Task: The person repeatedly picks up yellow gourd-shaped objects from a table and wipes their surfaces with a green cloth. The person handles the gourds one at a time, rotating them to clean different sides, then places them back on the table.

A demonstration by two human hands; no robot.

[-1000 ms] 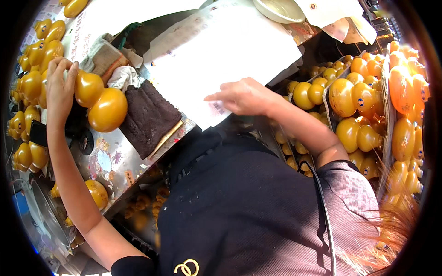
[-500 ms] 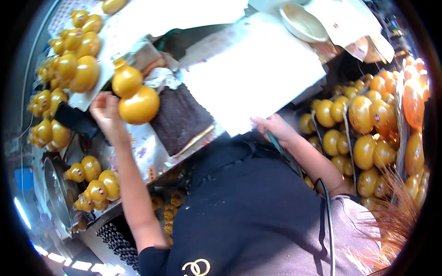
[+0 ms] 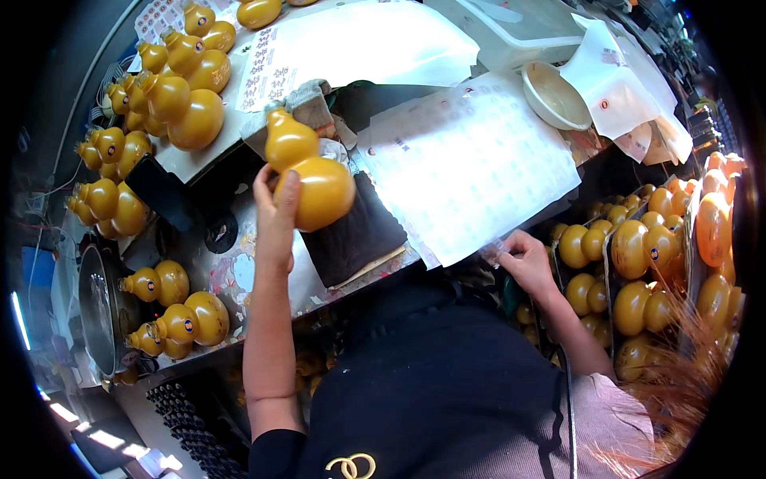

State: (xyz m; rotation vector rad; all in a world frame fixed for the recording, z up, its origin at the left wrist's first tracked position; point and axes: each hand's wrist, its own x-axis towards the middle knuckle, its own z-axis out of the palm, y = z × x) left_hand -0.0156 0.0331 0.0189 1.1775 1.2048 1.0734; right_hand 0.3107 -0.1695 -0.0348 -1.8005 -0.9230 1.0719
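My left hand [image 3: 275, 211] grips a large glossy yellow gourd [image 3: 309, 174] and holds it up over the metal worktop [image 3: 239, 271], above a dark folded cloth [image 3: 351, 231]. My right hand [image 3: 528, 262] pinches the near corner of a big white printed sheet [image 3: 467, 164] lying on the worktop. The fingers close on the sheet's edge.
Many more yellow gourds [image 3: 179, 88] stand at the far left, a few [image 3: 179, 311] at the near left, and several fill crates [image 3: 638, 263] on the right. A pale bowl [image 3: 554, 96], white paper sheets [image 3: 351, 44], a black phone [image 3: 159, 191] and a round metal pan [image 3: 96, 311] surround the work area.
My left hand has taken the gourd from the left pile and carried it right, over the dark cloth. My right hand slid from the sheet's middle down to its near corner.
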